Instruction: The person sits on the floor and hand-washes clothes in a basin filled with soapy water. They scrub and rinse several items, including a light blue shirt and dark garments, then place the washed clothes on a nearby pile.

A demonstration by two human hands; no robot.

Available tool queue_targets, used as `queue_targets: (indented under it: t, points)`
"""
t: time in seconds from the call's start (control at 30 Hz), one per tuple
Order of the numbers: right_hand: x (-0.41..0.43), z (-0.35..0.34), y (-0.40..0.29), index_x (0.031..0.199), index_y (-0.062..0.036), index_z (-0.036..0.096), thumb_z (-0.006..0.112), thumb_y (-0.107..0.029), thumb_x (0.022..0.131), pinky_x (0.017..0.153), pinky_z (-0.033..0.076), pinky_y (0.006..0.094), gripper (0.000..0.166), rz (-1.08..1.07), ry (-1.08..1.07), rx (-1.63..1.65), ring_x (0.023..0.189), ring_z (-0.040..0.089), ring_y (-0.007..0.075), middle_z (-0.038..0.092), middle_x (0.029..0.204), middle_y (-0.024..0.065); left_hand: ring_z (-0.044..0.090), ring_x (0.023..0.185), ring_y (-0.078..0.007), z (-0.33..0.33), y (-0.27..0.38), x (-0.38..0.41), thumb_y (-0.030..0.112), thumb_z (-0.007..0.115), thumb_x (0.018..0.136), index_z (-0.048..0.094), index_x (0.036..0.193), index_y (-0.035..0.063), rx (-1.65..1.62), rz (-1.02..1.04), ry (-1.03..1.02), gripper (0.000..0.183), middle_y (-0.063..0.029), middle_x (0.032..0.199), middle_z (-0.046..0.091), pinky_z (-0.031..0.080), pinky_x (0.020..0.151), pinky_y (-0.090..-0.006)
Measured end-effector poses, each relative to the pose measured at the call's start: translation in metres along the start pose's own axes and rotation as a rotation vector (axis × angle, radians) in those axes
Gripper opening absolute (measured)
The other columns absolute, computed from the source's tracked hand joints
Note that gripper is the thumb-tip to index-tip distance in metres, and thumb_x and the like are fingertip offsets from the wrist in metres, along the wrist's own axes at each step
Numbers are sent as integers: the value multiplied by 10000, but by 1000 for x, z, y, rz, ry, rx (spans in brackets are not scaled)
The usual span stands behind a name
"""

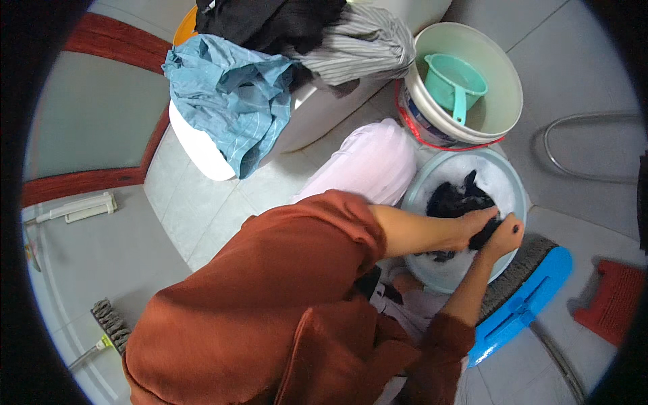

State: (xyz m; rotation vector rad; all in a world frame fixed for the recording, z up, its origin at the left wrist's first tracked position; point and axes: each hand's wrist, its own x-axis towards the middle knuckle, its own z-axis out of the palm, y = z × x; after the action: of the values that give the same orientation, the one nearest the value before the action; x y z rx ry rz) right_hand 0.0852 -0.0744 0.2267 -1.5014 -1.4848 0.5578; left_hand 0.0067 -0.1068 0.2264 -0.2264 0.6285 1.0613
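A pale blue plastic basin (416, 188) at the right holds foamy water and a dark, wet cloth garment (452, 199). Over the basin my left hand (477, 228) is closed on part of the garment. My right hand (506, 236), close beside it near the basin's right side, grips a bunched piece of the same dark cloth. A stretch of the fabric lies between the two hands, and the rest sits in the suds. The fingertips are partly hidden by the hands and cloth.
Behind the basin stands a white bucket (498, 55) with a turquoise dipper (458, 81) inside. A blue mop head (526, 309) lies against the basin's near right side. Blue (228, 96), striped (359, 45) and black clothes (283, 20) hang over white fixtures. A red brush-like object (612, 301) is far right.
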Motion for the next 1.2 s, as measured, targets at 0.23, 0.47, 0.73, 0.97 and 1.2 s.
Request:
queue_targets:
  t: [0.23, 0.47, 0.73, 0.97, 1.2]
  points:
    - [-3, -24, 25, 779, 17, 531, 501, -111, 798, 651, 422, 300, 132, 241, 6, 47, 687, 519, 151, 544, 779, 68, 532, 874, -145, -13, -26, 13, 426, 507, 808, 580, 954, 66, 54, -32, -176, 396, -59, 958, 578, 420, 760, -289]
    - [-43, -82, 13, 1082, -3, 482, 529, -197, 844, 769, 407, 280, 311, 542, -501, 475, 858, 511, 152, 545, 951, 79, 585, 841, -332, 1, 27, -27, 488, 532, 739, 573, 1007, 28, 1988, 470, -458, 535, -228, 901, 594, 438, 758, -395]
    - [-52, -10, 61, 1265, -23, 340, 508, 29, 660, 699, 464, 299, 630, 635, -318, 445, 794, 548, 207, 539, 997, 153, 562, 879, -264, -36, -10, -63, 145, 595, 670, 572, 903, -42, 1053, 274, -218, 300, -150, 904, 598, 439, 766, -358]
    - [-119, -23, -62, 1118, -88, 476, 626, -119, 701, 919, 346, 388, 444, -37, -539, -42, 1083, 459, 339, 509, 1111, 167, 587, 732, -268, -28, 31, -32, 433, 478, 811, 588, 968, 48, 137, -234, 122, 430, -120, 882, 614, 484, 707, -373]
    - [-26, -19, 0, 790, -38, 546, 595, -244, 714, 695, 425, 389, 225, 342, -200, -243, 796, 555, 304, 576, 822, 173, 566, 887, -226, -32, -15, -8, 242, 390, 855, 553, 982, 60, 36, -90, -6, 276, -86, 956, 588, 431, 835, -409]
